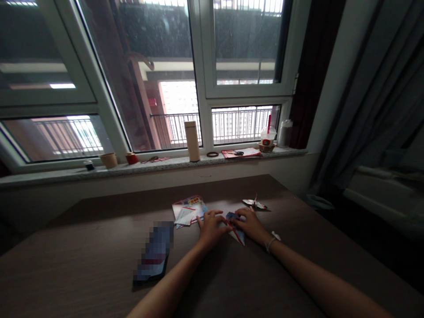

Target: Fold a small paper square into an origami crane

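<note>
A small folded piece of printed paper [239, 236], blue, white and red with a pointed lower end, lies on the table between my hands. My left hand [212, 227] pinches its left edge with thumb and forefinger, the other fingers spread toward the paper stack. On its right side, the curled fingers of my right hand [250, 224] grip it and hide part of its upper half. A bracelet circles my right wrist. Just beyond my right hand sits a folded paper crane [256, 203]. Left of my left hand is a stack of printed paper sheets [190, 211].
A phone [154, 254] with a blurred screen lies on the brown table [99, 247] at left. Along the windowsill [159, 167] stand a beige bottle [192, 141], a paper cup [108, 160], scissors [239, 153] on red-white paper, a drink cup [267, 137] with straw and a grey bottle [285, 134].
</note>
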`<act>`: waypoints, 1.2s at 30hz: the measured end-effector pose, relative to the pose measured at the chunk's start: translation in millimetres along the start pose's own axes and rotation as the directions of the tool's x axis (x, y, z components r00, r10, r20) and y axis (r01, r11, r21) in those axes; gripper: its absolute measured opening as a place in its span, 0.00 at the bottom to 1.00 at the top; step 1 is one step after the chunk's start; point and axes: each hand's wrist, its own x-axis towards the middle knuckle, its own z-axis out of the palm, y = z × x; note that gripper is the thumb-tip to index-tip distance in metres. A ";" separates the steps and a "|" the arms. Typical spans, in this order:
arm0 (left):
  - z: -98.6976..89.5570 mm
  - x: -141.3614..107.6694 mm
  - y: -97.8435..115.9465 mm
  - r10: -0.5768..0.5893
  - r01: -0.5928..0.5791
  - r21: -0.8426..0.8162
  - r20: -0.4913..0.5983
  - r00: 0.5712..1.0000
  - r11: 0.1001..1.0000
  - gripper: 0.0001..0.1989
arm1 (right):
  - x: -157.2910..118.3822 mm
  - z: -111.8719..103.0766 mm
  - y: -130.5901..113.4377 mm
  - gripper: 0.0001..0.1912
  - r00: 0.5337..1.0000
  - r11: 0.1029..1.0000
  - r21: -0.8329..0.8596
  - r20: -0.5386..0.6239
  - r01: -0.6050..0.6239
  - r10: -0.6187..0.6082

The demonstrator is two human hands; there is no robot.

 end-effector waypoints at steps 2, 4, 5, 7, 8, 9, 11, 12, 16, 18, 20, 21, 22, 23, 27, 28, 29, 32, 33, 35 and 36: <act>0.7 0.1 -0.1 -0.003 0.003 0.006 0.002 1.000 1.000 0.09 | -0.1 0.1 0.2 0.11 1.000 1.000 0.010 0.005 0.012 -0.012; 1.5 0.2 0.3 0.000 0.000 0.011 0.006 1.000 1.000 0.09 | 0.0 -0.1 0.1 0.10 1.000 1.000 0.018 0.016 0.020 -0.020; 1.8 0.1 0.6 0.002 -0.002 0.013 0.006 1.000 1.000 0.09 | 0.1 -0.1 0.0 0.10 0.999 0.999 0.021 0.023 0.024 -0.025; 2.1 0.0 1.2 0.005 -0.005 0.009 0.000 1.000 1.000 0.08 | 0.5 0.0 0.1 0.09 0.999 0.999 0.026 0.030 0.031 -0.032; 2.2 0.0 1.4 0.002 -0.002 0.006 -0.004 1.000 1.000 0.08 | 0.8 0.0 0.3 0.09 0.999 0.999 0.025 0.033 0.033 -0.034; 2.2 0.1 1.4 -0.003 0.003 0.001 -0.006 1.000 1.000 0.07 | 1.0 0.0 0.6 0.09 0.999 0.999 0.021 0.031 0.032 -0.033; 2.0 0.3 0.7 -0.017 0.017 -0.006 -0.006 1.000 1.000 0.06 | 1.2 -0.5 1.0 0.10 1.000 1.000 0.006 0.015 0.021 -0.021; 1.9 0.5 0.1 -0.021 0.021 -0.007 -0.005 1.000 1.000 0.06 | 1.2 -1.0 1.1 0.11 1.000 1.000 -0.002 0.003 0.012 -0.012; 1.7 1.7 -2.3 -0.028 0.028 -0.002 -0.009 1.000 1.000 0.06 | 0.6 -3.6 0.7 0.12 1.000 1.000 -0.017 -0.001 -0.009 0.009; 1.8 2.3 -2.9 -0.034 0.034 -0.001 -0.011 0.999 0.999 0.06 | 0.3 -3.6 0.5 0.12 1.000 1.000 -0.020 0.015 -0.006 0.006; 2.1 2.7 -3.1 -0.038 0.038 -0.002 -0.011 0.999 0.999 0.06 | 0.3 -2.5 0.7 0.12 1.000 1.000 -0.013 0.028 0.003 -0.003; 2.3 2.9 -3.1 -0.038 0.038 -0.001 -0.009 0.999 0.999 0.06 | 0.4 -1.8 1.0 0.11 0.999 1.000 -0.004 0.033 0.009 -0.009; 2.4 3.0 -3.0 -0.036 0.036 0.000 -0.007 0.999 0.999 0.07 | 0.6 -1.1 1.3 0.11 0.999 1.000 0.007 0.037 0.014 -0.015; 2.6 3.0 -2.9 -0.034 0.034 0.002 -0.006 0.999 0.999 0.07 | 0.9 -0.6 1.7 0.10 0.999 1.000 0.018 0.042 0.017 -0.018; 3.1 3.0 -2.1 -0.052 0.052 0.010 0.001 0.999 0.999 0.08 | 1.2 -1.1 3.4 0.08 0.996 0.999 0.039 0.088 0.013 -0.016; 3.2 3.0 -1.7 -0.059 0.059 0.013 -0.001 0.998 0.998 0.08 | 0.9 -1.6 4.0 0.08 0.995 0.999 0.032 0.099 0.011 -0.014; 3.2 3.1 -1.4 -0.065 0.065 0.016 -0.005 0.998 0.998 0.08 | 0.4 -2.0 4.7 0.10 0.994 1.000 0.025 0.107 0.013 -0.016; 3.3 3.3 -0.8 -0.077 0.077 0.019 -0.027 0.997 0.997 0.07 | -1.1 -2.1 8.1 0.16 0.993 1.000 0.010 0.118 0.024 -0.025; 3.3 3.4 -0.9 -0.081 0.081 0.017 -0.033 0.996 0.997 0.06 | -1.4 -1.7 9.4 0.17 0.993 1.000 0.006 0.117 0.025 -0.026; 3.2 3.7 -1.7 -0.087 0.087 0.008 -0.041 0.995 0.996 0.04 | -1.5 -0.5 12.0 0.18 0.994 1.000 -0.001 0.108 0.022 -0.021; 3.0 3.8 -2.2 -0.089 0.089 0.002 -0.045 0.995 0.996 0.03 | -1.3 0.0 13.0 0.18 0.994 1.000 -0.005 0.105 0.018 -0.018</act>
